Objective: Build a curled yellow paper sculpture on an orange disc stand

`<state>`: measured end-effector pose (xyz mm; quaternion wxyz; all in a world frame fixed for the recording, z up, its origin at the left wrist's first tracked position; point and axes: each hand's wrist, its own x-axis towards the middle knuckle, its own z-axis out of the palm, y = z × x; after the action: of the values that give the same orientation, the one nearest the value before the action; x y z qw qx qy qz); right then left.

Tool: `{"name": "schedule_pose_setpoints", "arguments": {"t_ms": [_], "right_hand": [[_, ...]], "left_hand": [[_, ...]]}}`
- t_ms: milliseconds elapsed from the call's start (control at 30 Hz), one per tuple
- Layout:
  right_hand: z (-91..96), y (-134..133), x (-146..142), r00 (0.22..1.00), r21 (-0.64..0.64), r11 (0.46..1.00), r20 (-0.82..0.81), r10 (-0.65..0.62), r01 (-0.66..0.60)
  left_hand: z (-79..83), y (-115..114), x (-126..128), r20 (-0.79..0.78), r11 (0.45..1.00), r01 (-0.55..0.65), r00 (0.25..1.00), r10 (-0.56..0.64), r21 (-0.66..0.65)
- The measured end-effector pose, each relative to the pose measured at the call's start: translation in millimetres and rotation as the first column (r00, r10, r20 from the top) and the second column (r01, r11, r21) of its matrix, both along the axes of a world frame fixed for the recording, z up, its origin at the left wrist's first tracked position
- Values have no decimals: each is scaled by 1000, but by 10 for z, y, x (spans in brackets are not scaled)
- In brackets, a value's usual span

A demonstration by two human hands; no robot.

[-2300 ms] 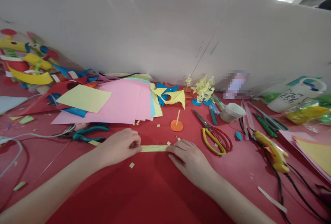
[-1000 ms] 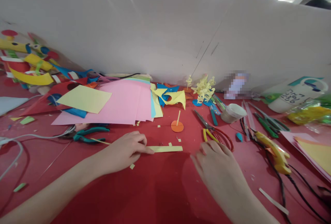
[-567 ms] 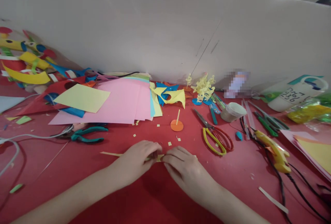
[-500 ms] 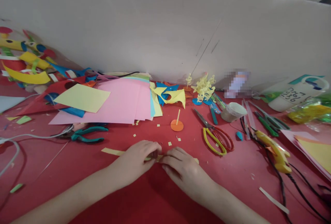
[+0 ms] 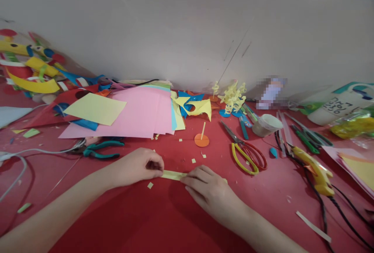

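Both hands were on the yellow paper strip (image 5: 174,175)!
The left hand (image 5: 138,169) pinched it; the right hand (image 5: 209,187) laid fingertips over it, clamped or not, impossible to tell. Low over the red table (image 5: 271,190), nearer than the orange disc (image 5: 201,140), this looked like smoothing or creasing; next seemed to call for even finger pressure.

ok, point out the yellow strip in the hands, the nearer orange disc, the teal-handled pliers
Yellow strip (image 5: 173,175): head view, longest exposed stretch.
Orange disc (image 5: 201,143): head view, flat top face.
Pliers (image 5: 88,152): head view, where the handles meet.
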<state>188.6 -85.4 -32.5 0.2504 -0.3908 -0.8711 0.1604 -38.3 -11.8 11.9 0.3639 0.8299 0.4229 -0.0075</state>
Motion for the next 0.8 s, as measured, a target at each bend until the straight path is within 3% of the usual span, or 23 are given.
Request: {"name": "schedule_pose_setpoints", "arguments": {"t_ms": [200, 467, 800], "right_hand": [[15, -25, -16, 997, 46, 999, 79, -21, 17], [37, -24, -53, 974, 58, 998, 226, 5, -18], [54, -22, -185, 939, 20, 999, 339, -55, 51]], "left_hand": [[-49, -26, 12, -41, 997, 27, 999, -23, 79], [26, -157, 135, -102, 975, 80, 993, -60, 206], [2, -108, 79, -70, 989, 31, 997, -21, 145]]}}
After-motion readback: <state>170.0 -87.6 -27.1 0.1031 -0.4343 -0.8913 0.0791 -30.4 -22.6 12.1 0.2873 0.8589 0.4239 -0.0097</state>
